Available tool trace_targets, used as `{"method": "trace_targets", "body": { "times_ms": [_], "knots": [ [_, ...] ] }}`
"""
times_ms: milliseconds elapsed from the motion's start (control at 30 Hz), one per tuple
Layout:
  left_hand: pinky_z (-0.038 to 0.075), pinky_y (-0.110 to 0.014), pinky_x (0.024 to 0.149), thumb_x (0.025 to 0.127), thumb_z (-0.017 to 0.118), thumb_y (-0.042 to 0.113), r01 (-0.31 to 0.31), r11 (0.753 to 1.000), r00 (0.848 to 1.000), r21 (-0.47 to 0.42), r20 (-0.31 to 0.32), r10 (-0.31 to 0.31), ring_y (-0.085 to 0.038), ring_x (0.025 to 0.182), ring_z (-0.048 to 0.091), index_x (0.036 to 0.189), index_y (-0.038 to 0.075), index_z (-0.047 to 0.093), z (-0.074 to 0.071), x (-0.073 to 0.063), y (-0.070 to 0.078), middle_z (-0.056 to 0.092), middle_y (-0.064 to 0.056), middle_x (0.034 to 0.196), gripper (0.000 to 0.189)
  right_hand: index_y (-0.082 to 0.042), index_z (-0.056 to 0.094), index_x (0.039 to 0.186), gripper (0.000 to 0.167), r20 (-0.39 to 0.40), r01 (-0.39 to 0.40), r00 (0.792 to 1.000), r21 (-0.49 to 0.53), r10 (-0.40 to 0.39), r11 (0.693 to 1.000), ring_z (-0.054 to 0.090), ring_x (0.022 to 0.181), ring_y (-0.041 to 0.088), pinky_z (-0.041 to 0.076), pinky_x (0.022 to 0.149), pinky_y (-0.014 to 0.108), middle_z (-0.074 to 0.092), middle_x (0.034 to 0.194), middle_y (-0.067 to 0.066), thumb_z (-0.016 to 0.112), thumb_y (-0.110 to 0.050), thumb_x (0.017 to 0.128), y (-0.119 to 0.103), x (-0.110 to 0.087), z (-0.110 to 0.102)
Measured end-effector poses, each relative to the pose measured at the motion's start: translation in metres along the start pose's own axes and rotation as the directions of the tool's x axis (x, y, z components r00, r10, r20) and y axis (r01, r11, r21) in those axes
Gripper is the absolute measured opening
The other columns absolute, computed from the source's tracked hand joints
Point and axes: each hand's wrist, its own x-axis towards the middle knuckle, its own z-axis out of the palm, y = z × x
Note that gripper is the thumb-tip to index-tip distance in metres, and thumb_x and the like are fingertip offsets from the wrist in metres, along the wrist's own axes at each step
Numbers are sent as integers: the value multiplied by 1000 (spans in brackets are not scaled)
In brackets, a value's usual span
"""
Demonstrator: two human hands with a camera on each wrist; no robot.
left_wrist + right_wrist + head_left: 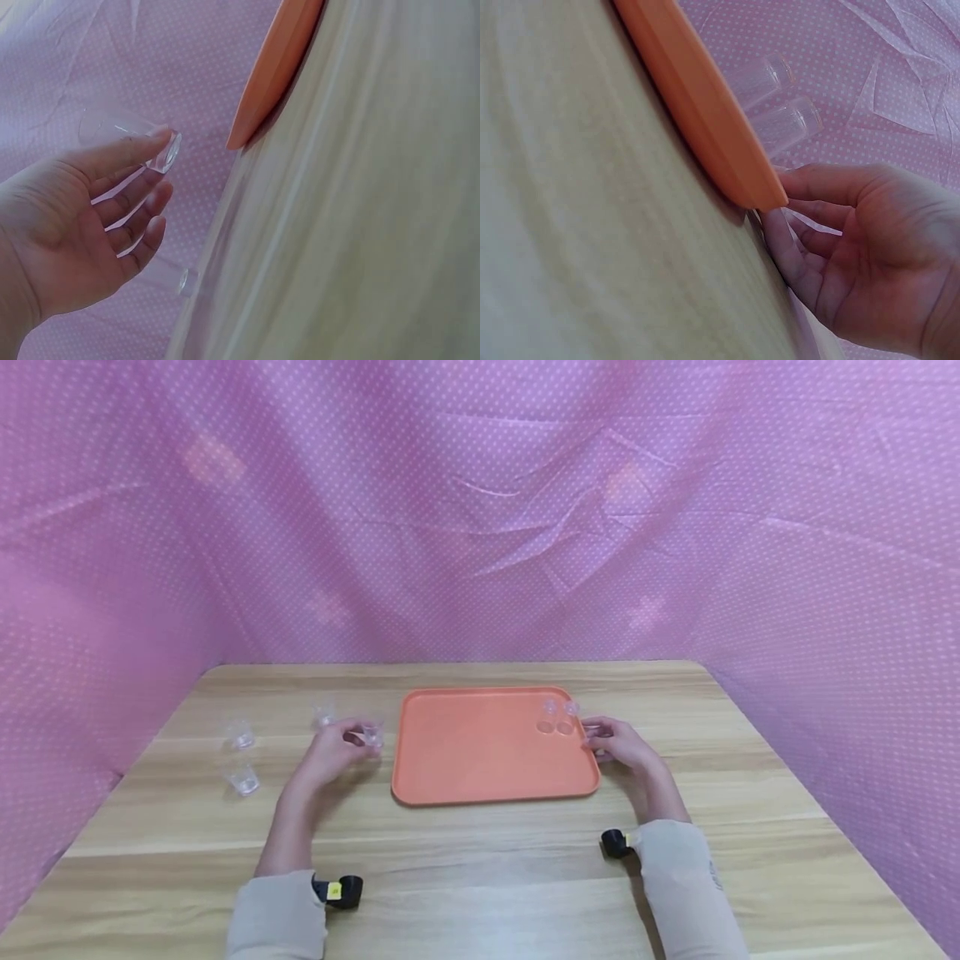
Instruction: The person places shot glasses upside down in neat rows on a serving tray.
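Note:
My left hand (335,753) pinches a small clear cup (372,734) just left of the orange tray (487,752). In the left wrist view the cup's thick base (172,152) faces the table side, its wide mouth pointing away. My right hand (621,745) holds the tray's right rim, thumb over the edge and fingers below it, as the right wrist view shows. Close by that hand, two clear cups (566,719) stand mouth-down side by side at the tray's back right corner.
Left of the tray, several clear cups (242,735) stand on the wooden table (480,877), one of them (325,717) just behind my left hand. A pink dotted cloth (480,527) hangs around the table's back and sides.

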Motion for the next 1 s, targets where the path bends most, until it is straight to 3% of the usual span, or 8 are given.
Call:
{"method": "trace_targets", "body": {
  "times_ms": [167,533,1000],
  "knots": [
    [49,-30,70,78,68,-1,-39,999,999,-21,-8,39,-29,84,56,109,-10,56,9,5,2,60,-19,94,34,12,37,131,47,5,0,1000,-5,0,1000,58,88,21,52,74,35,51,110,27,54,2,88,2,1,2],
    [48,-29,71,79,70,6,-15,1000,1000,8,12,14,-25,86,56,108,-5,59,33,23,12,61,-13,94,33,10,39,131,45,-5,-17,1000,9,17,1000,58,83,16,52,74,33,53,106,22,51,5,87,3,3,3],
    [46,-32,74,76,72,3,-75,997,997,-11,25,75,-26,84,55,100,-5,63,62,45,29,62,-12,90,27,9,39,131,44,-5,-21,1000,18,21,1000,57,85,16,52,74,33,53,107,22,50,5,88,0,2,0]
  ]
}}
